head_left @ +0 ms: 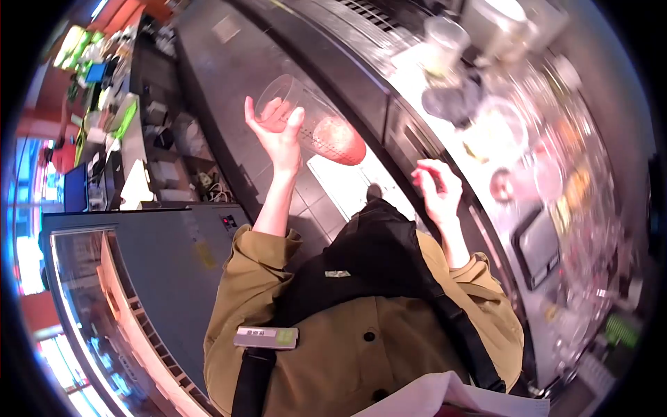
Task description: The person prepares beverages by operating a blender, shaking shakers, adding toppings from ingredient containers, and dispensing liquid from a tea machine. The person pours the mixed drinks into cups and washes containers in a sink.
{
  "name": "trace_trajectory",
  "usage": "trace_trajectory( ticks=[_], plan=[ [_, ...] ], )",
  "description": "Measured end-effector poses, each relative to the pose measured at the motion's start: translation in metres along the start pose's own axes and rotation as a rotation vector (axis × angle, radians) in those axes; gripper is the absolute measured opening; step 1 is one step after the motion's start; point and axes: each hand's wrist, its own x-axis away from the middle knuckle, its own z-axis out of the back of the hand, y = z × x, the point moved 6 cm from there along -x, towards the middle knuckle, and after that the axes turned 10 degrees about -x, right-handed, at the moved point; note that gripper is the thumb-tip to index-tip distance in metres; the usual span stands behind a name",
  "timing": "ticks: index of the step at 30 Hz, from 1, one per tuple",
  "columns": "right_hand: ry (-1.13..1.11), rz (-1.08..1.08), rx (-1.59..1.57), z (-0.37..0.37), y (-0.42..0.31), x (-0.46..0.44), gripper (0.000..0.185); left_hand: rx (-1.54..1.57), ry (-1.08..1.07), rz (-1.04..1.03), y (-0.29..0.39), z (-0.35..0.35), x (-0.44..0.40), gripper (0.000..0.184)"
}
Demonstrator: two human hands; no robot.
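My left hand [279, 135] is wrapped around a tall clear plastic measuring cup [311, 111] with dark markings on its side. The cup is tilted, with its mouth toward the upper left. Pink-red liquid [347, 146] with a lighter frothy surface fills its lower end. Near the front edge of the counter, my right hand [439, 189] is raised with loosely curled fingers apart, and I see nothing in it.
On my right, the bright counter holds a clear container [445, 43], a dark cloth [451, 101], a pinkish clear jug [538, 177] and a black rectangular device [536, 247]. A grey cabinet [177, 271] stands at my left. Beyond it are cluttered shelves [167, 142]. Tiled floor [229, 76] lies between.
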Motion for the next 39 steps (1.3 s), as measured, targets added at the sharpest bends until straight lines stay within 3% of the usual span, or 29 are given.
trace_trajectory(
  ticks=[6,8,9,12,16,19,21,23,25,27,30,32,33,34,36,38,39],
  plan=[
    [-0.109,-0.317,-0.344,-0.122,0.087,-0.159,0.013,-0.136,0.184,-0.045,-0.008,0.066,-0.154,0.095],
    [-0.120,-0.418,-0.337,-0.160,0.125,-0.203,0.012,-0.107,0.275,-0.080,-0.025,0.097,-0.196,0.096],
    [-0.167,-0.375,-0.281,-0.179,0.146,-0.227,0.012,-0.161,0.314,-0.121,-0.037,0.115,-0.217,0.096],
    [-0.320,-0.515,-0.293,-0.252,0.213,-0.291,0.014,-0.391,0.403,-0.202,-0.078,0.156,-0.282,0.096],
    [-0.558,-0.480,-0.021,-0.344,0.278,-0.388,0.022,-0.605,0.301,-0.262,-0.120,0.186,-0.397,0.095],
    [-0.653,-0.201,0.240,-0.399,0.284,-0.484,0.025,-0.471,0.263,-0.261,-0.154,0.191,-0.501,0.094],
    [-0.586,-0.022,0.323,-0.415,0.276,-0.557,0.026,-0.406,0.247,-0.253,-0.159,0.181,-0.574,0.093],
    [-0.496,-0.197,0.365,-0.410,0.299,-0.628,0.029,-0.363,0.201,-0.255,-0.168,0.162,-0.638,0.094],
    [-0.296,-0.301,0.399,-0.383,0.368,-0.696,0.024,-0.297,0.143,-0.258,-0.181,0.138,-0.700,0.094],
    [-0.208,-0.293,0.635,-0.367,0.402,-0.753,0.021,-0.278,0.101,-0.265,-0.197,0.109,-0.759,0.093],
    [-0.169,-0.084,0.903,-0.358,0.500,-0.831,0.023,-0.302,0.047,-0.251,-0.224,0.066,-0.837,0.089],
    [-0.255,-0.158,1.151,-0.368,0.562,-0.874,0.032,-0.259,0.016,-0.248,-0.242,0.034,-0.894,0.086],
    [-0.337,-0.314,1.208,-0.373,0.591,-0.888,0.049,-0.218,0.018,-0.236,-0.249,0.016,-0.921,0.084],
    [-0.263,-0.149,1.464,-0.376,0.628,-0.890,0.055,-0.255,-0.006,-0.270,-0.255,-0.001,-0.949,0.084],
    [-0.625,-0.704,1.456,-0.364,0.708,-0.885,0.054,-0.336,-0.073,-0.277,-0.281,-0.032,-0.999,0.086],
    [-0.609,-0.632,1.436,-0.352,0.701,-0.882,0.041,-0.410,-0.071,-0.318,-0.306,-0.059,-1.041,0.089],
    [-0.582,-0.658,1.400,-0.346,0.659,-0.894,0.039,-0.434,-0.060,-0.307,-0.319,-0.072,-1.058,0.091]
  ],
)
